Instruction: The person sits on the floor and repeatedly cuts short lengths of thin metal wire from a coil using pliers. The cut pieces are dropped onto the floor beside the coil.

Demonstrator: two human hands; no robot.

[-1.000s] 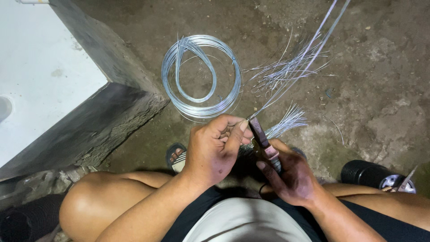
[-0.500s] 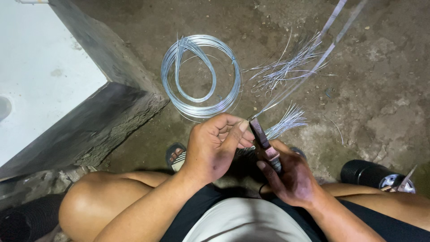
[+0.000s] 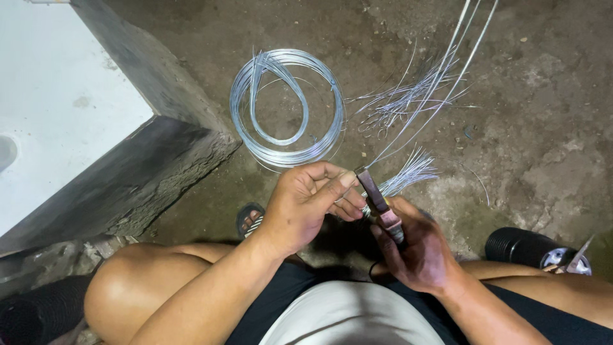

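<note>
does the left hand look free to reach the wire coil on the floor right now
Probably not straight away. The left hand is pinching wire at the pliers that the right hand grips. The wire coil lies on bare floor just ahead, with nothing between, so once it lets go the way looks open.

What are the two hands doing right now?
Left hand: closed, pinching thin wire at the pliers' tip.
Right hand: closed around the pliers.

Rough concrete floor point(image 3: 523, 128) carrying wire coil point(image 3: 287, 105) at upper centre, loose cut wire strands point(image 3: 402, 105) lying just right of it.
</note>
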